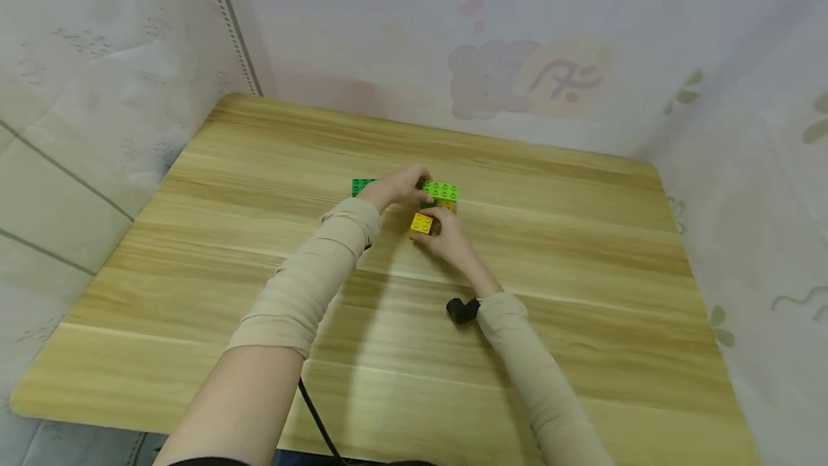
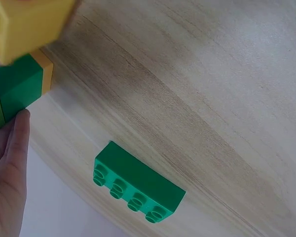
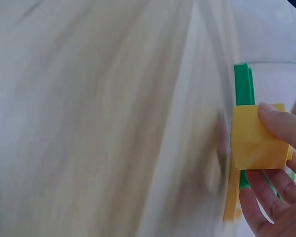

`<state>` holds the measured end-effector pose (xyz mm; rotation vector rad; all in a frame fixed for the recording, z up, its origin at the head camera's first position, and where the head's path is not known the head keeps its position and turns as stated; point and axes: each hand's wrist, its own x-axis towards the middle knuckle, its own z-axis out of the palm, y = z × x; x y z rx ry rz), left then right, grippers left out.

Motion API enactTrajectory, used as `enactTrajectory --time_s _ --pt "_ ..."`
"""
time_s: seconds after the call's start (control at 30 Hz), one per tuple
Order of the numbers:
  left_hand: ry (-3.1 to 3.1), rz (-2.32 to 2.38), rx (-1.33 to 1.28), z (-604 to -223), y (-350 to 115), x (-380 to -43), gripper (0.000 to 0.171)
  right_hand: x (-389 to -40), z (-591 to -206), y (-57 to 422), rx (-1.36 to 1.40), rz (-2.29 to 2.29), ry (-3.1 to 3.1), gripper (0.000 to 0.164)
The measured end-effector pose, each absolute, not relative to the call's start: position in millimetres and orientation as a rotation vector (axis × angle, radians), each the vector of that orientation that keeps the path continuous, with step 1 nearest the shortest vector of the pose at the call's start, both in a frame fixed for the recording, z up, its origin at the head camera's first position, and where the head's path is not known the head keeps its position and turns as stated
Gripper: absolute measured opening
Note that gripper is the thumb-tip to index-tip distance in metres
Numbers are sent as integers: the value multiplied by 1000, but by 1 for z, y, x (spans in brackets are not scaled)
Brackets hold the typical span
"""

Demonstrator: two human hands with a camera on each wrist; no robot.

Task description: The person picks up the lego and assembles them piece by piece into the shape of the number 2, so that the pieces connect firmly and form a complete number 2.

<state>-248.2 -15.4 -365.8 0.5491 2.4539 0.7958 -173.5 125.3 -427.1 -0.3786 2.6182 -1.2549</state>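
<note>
My left hand (image 1: 404, 185) holds the left end of a small brick stack, its thumb at the near side and its fingers at the far side. Bright green studs (image 1: 441, 191) top the stack; a dark green brick (image 2: 20, 84) and an orange brick (image 1: 446, 205) show lower down. Just in front, my right hand (image 1: 453, 239) pinches a yellow brick (image 1: 422, 224) with studs up. The right wrist view shows that yellow brick (image 3: 259, 140) between thumb and fingers, overlapping part of the stack. My left hand partly hides a separate dark green brick (image 1: 364, 186) in the head view.
The loose green brick (image 2: 140, 180) lies on its side on the wooden table (image 1: 582, 265), studs showing in the left wrist view. A black wrist camera (image 1: 462, 311) sticks out from the right sleeve. A patterned sheet (image 1: 401, 34) hangs behind the table's far edge.
</note>
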Motion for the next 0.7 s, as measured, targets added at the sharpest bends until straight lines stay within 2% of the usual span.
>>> enactTrajectory --time_s 0.23,0.7 --pt "2460 787 564 -365 -18 -250 44 -178 -418 152 -216 -1357 2560 49" --pt "2466 787 548 -365 -18 -250 46 -190 -396 179 -318 -1377 2724 45"
